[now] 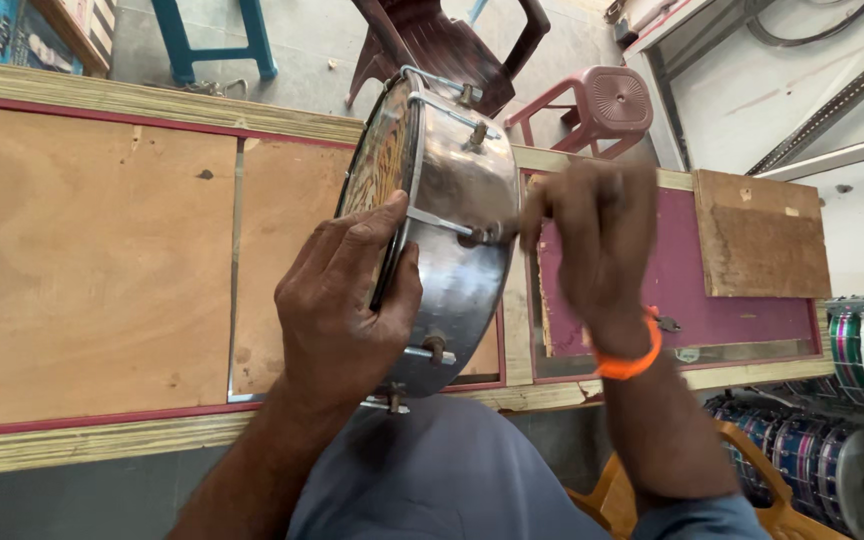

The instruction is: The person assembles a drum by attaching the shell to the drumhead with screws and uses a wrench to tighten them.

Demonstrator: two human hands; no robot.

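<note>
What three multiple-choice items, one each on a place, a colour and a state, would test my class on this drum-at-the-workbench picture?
1. Where is the left hand?
A. On the drum's rim
B. On the stool
C. On the floor

2. What colour is the wristband on the right hand?
A. Green
B. Orange
C. White

3. How does the drum stand?
A. Flat on the workbench
B. Tipped up on its edge
C. Hanging from a hook

Answers: 1 A, fingers curl over the rim; 2 B, a bright orange band; 3 B, its metal side faces up.
</note>
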